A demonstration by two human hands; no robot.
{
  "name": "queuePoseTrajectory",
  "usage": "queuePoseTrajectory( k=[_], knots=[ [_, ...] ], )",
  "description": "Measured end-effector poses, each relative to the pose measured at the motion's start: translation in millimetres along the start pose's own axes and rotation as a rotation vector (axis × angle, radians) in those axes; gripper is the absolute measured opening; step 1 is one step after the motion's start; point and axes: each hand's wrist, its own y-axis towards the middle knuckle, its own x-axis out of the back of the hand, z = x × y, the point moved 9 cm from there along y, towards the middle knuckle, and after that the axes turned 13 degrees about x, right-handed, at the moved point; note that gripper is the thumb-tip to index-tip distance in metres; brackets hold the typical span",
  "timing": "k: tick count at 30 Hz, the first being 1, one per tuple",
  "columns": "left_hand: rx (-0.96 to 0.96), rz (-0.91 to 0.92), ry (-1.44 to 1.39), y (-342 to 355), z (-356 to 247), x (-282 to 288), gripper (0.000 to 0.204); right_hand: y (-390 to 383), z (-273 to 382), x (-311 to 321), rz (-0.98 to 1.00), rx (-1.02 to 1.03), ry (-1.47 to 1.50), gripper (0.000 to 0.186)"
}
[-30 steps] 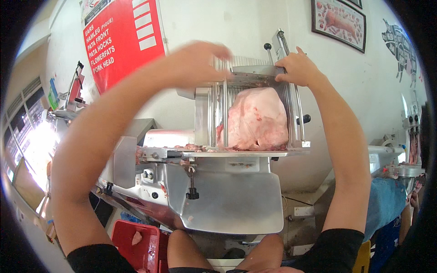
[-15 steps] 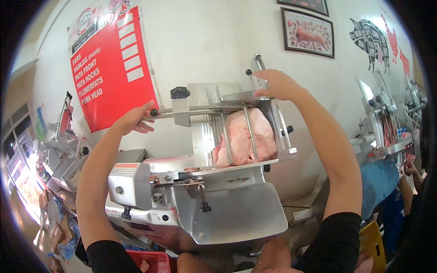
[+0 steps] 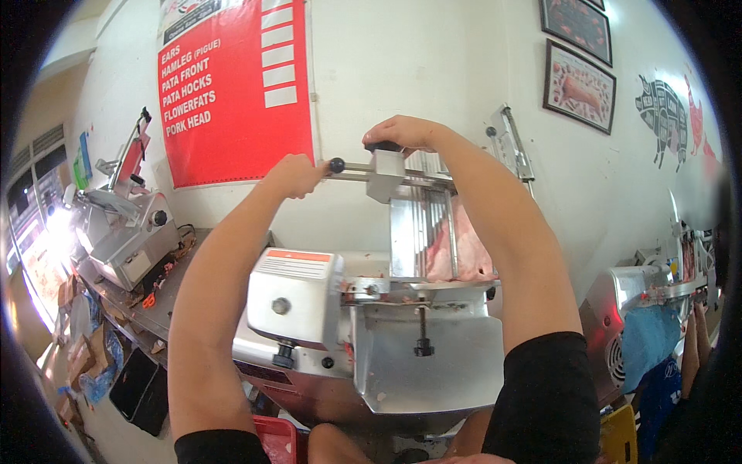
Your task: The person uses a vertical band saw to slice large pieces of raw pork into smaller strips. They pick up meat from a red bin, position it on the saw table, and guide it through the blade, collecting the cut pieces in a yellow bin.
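Observation:
A meat slicer point(image 3: 417, 363) stands in front of me, its metal tray facing me. A large pale-pink piece of raw meat point(image 3: 464, 251) rests on its carriage behind upright metal rods, partly hidden by my right forearm. My left hand point(image 3: 297, 176) is closed at the left end of the two horizontal rods, its fingers against the small black ball knob point(image 3: 337, 165). My right hand point(image 3: 403, 133) reaches across from the right and wraps over the dark clamp knob point(image 3: 382, 146) on top of the sliding metal block point(image 3: 385, 178).
Another slicer point(image 3: 127, 236) stands on a bench to the left, with orange-handled scissors point(image 3: 149, 300) nearby. A third slicer point(image 3: 649, 290) is at right beside a person's arm point(image 3: 693, 340). Below are a red crate point(image 3: 276, 437) and a yellow crate point(image 3: 618, 437).
My right hand has moved left from the carriage's far right corner onto the clamp knob. My left hand has closed from spread fingers. The view has shifted, moving the slicer rightward.

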Motion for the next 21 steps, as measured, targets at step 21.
queuePoseTrajectory(
  k=[21],
  knots=[
    [-0.171, -0.054, -0.053, 2.0, -4.1, 1.0, 0.068, -23.0, 38.6, -6.0, 0.045, -0.309, -0.245, 0.058]
  ],
)
